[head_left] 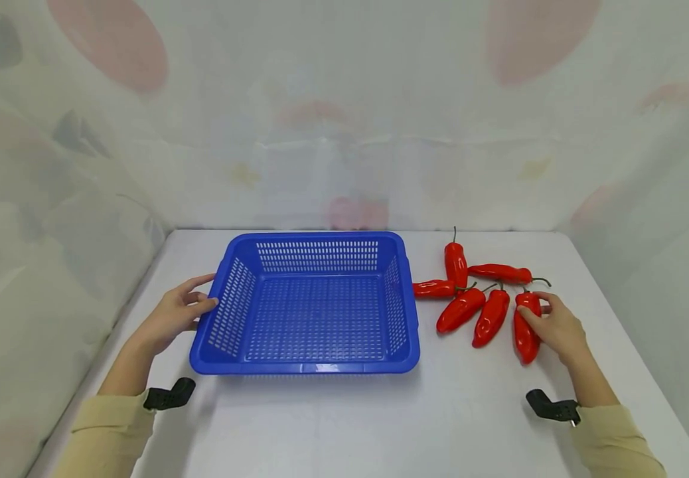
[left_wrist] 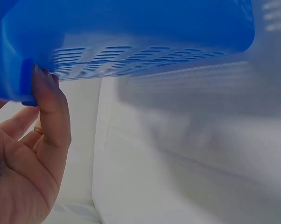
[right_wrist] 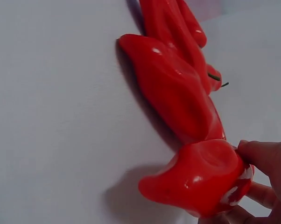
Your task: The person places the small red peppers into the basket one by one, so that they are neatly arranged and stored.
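A blue plastic basket (head_left: pixel 314 367) with slotted walls stands left of the middle of the table, nothing in it. My left hand (head_left: pixel 172 315) grips its left rim, thumb on top; the left wrist view has the fingers (left_wrist: pixel 54 112) curled under the rim. At the right, my right hand (head_left: pixel 561 330) pinches the rightmost red chili pepper (head_left: pixel 526 338) between thumb and fingers near its stem end. In the right wrist view this pepper (right_wrist: pixel 196 179) points its tip away from the palm, and its shadow falls on the table.
Several more red chili peppers (head_left: pixel 490 318) lie in a loose group between the basket and my right hand, one (head_left: pixel 434 289) against the basket's right side. A white table (head_left: pixel 344 431) carries everything; patterned white sheeting (head_left: pixel 320 133) hangs behind and at both sides.
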Demonstrator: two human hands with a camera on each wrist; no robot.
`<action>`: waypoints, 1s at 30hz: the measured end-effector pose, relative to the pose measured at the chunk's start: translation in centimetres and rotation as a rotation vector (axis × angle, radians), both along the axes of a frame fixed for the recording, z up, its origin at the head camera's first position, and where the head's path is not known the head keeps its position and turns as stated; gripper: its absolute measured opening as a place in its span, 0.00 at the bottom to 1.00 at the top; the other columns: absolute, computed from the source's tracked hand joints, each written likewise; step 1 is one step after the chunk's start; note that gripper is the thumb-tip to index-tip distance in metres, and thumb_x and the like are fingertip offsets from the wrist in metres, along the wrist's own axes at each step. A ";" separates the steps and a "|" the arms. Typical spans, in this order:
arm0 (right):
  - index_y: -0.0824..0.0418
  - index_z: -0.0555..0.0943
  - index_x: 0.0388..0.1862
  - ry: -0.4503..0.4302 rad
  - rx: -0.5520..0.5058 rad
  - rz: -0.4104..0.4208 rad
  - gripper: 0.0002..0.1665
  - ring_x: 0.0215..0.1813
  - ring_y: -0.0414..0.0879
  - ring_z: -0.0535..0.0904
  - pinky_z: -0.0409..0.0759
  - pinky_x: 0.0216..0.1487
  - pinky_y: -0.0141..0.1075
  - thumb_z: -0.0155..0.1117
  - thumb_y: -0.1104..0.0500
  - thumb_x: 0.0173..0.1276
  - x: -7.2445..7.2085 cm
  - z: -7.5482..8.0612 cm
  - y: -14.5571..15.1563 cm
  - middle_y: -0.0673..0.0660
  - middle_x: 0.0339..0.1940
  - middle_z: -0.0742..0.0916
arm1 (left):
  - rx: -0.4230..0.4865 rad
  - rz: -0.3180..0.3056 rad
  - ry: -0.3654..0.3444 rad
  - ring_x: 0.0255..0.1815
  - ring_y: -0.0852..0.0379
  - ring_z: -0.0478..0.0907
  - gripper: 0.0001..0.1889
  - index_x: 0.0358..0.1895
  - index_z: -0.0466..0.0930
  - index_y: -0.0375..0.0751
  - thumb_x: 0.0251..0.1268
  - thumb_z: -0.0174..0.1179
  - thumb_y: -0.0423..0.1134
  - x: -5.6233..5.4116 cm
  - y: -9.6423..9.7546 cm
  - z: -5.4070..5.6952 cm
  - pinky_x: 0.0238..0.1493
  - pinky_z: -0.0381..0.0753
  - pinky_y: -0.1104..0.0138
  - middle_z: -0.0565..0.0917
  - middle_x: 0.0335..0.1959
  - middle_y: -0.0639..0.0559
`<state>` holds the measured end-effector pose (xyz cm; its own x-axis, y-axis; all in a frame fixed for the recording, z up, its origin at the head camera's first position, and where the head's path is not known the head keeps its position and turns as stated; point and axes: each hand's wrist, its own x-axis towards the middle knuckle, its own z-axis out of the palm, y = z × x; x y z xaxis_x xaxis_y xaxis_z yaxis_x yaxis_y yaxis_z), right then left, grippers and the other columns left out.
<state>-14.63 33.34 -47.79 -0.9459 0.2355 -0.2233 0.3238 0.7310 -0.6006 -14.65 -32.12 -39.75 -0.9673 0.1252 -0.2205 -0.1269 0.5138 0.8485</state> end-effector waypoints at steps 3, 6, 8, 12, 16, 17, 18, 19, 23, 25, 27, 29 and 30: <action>0.64 0.51 0.71 0.053 0.024 0.007 0.54 0.49 0.67 0.70 0.83 0.26 0.42 0.53 0.31 0.59 -1.2 -1.9 1.4 0.76 0.57 0.68 | 0.002 0.001 -0.002 0.35 0.54 0.80 0.35 0.73 0.46 0.46 0.67 0.53 0.43 0.0 0.0 0.1 0.40 0.83 0.58 0.73 0.44 0.34; 0.61 0.51 0.72 0.095 0.044 0.014 0.55 0.49 0.66 0.71 0.83 0.28 0.45 0.51 0.28 0.57 -2.2 -3.5 2.4 0.75 0.57 0.69 | 0.006 0.002 -0.004 0.35 0.55 0.80 0.35 0.73 0.46 0.45 0.67 0.53 0.43 0.0 0.0 0.1 0.40 0.83 0.58 0.73 0.43 0.34; 0.60 0.51 0.72 0.107 0.046 0.017 0.56 0.49 0.66 0.71 0.83 0.26 0.44 0.51 0.27 0.57 -2.6 -3.8 2.5 0.74 0.57 0.69 | 0.011 0.001 -0.006 0.35 0.55 0.80 0.35 0.73 0.46 0.45 0.67 0.53 0.43 0.0 0.0 0.1 0.40 0.83 0.59 0.74 0.43 0.34; 0.61 0.50 0.72 0.085 0.027 0.029 0.55 0.50 0.67 0.71 0.81 0.21 0.38 0.53 0.29 0.58 -2.4 -1.9 1.2 0.75 0.58 0.68 | 0.017 0.001 -0.008 0.35 0.55 0.80 0.35 0.73 0.46 0.44 0.67 0.53 0.43 0.0 0.0 0.1 0.39 0.83 0.59 0.74 0.42 0.35; 0.64 0.50 0.71 0.053 -0.008 0.031 0.52 0.50 0.67 0.70 0.80 0.21 0.38 0.55 0.34 0.60 -1.5 1.5 -1.1 0.75 0.58 0.67 | 0.017 0.002 -0.007 0.34 0.55 0.80 0.35 0.73 0.47 0.44 0.67 0.54 0.43 0.0 0.0 0.1 0.39 0.83 0.59 0.74 0.42 0.35; 0.64 0.51 0.71 0.048 -0.012 0.023 0.52 0.51 0.67 0.70 0.82 0.24 0.42 0.56 0.35 0.60 -1.4 2.2 -1.7 0.75 0.59 0.67 | 0.017 0.002 -0.005 0.34 0.55 0.80 0.35 0.73 0.47 0.44 0.67 0.53 0.43 0.0 0.1 0.1 0.39 0.83 0.59 0.73 0.42 0.35; 0.65 0.51 0.71 0.048 -0.014 0.027 0.52 0.50 0.67 0.69 0.83 0.28 0.45 0.56 0.35 0.60 -1.3 2.9 -2.1 0.75 0.58 0.67 | 0.018 0.002 -0.004 0.34 0.55 0.80 0.35 0.73 0.47 0.44 0.67 0.53 0.43 0.0 0.1 0.1 0.39 0.83 0.58 0.73 0.41 0.35; 0.66 0.52 0.70 0.058 -0.006 0.018 0.50 0.50 0.67 0.70 0.82 0.28 0.47 0.55 0.35 0.61 -1.3 3.3 -2.5 0.74 0.58 0.68 | 0.019 0.002 -0.003 0.34 0.55 0.80 0.35 0.73 0.47 0.44 0.67 0.53 0.43 0.0 0.1 0.1 0.39 0.83 0.58 0.73 0.41 0.35; 0.68 0.53 0.69 0.083 -0.007 0.041 0.48 0.49 0.67 0.71 0.82 0.36 0.52 0.55 0.39 0.63 -1.1 5.4 -4.4 0.75 0.56 0.69 | 0.026 0.001 0.001 0.34 0.55 0.81 0.35 0.73 0.47 0.43 0.67 0.53 0.42 -0.1 0.2 0.1 0.38 0.84 0.58 0.73 0.41 0.35; 0.69 0.53 0.68 0.097 -0.011 0.060 0.46 0.48 0.66 0.72 0.82 0.37 0.51 0.53 0.40 0.65 -1.1 6.3 -5.0 0.75 0.56 0.69 | 0.027 -0.001 0.000 0.34 0.55 0.80 0.35 0.73 0.47 0.43 0.67 0.53 0.42 -0.1 0.1 0.1 0.38 0.84 0.58 0.73 0.41 0.35; 0.70 0.53 0.68 0.110 -0.013 0.069 0.46 0.48 0.66 0.72 0.82 0.38 0.52 0.53 0.40 0.65 -1.1 7.0 -5.6 0.75 0.56 0.69 | 0.029 -0.002 -0.005 0.34 0.55 0.80 0.35 0.73 0.47 0.43 0.67 0.53 0.42 -0.1 0.0 0.1 0.38 0.84 0.59 0.73 0.41 0.35; 0.69 0.53 0.68 0.117 -0.021 0.076 0.46 0.50 0.66 0.71 0.81 0.41 0.53 0.53 0.40 0.65 -1.3 7.3 -6.1 0.75 0.57 0.69 | 0.031 -0.005 -0.010 0.34 0.55 0.80 0.35 0.73 0.47 0.44 0.67 0.53 0.42 -0.1 -0.1 0.0 0.38 0.83 0.59 0.73 0.41 0.35; 0.69 0.53 0.68 0.115 -0.026 0.077 0.45 0.51 0.67 0.70 0.80 0.42 0.54 0.53 0.40 0.65 -1.4 7.5 -6.2 0.75 0.57 0.69 | 0.033 -0.006 -0.012 0.34 0.55 0.80 0.35 0.73 0.46 0.44 0.67 0.53 0.42 -0.1 -0.1 0.0 0.38 0.83 0.59 0.74 0.41 0.36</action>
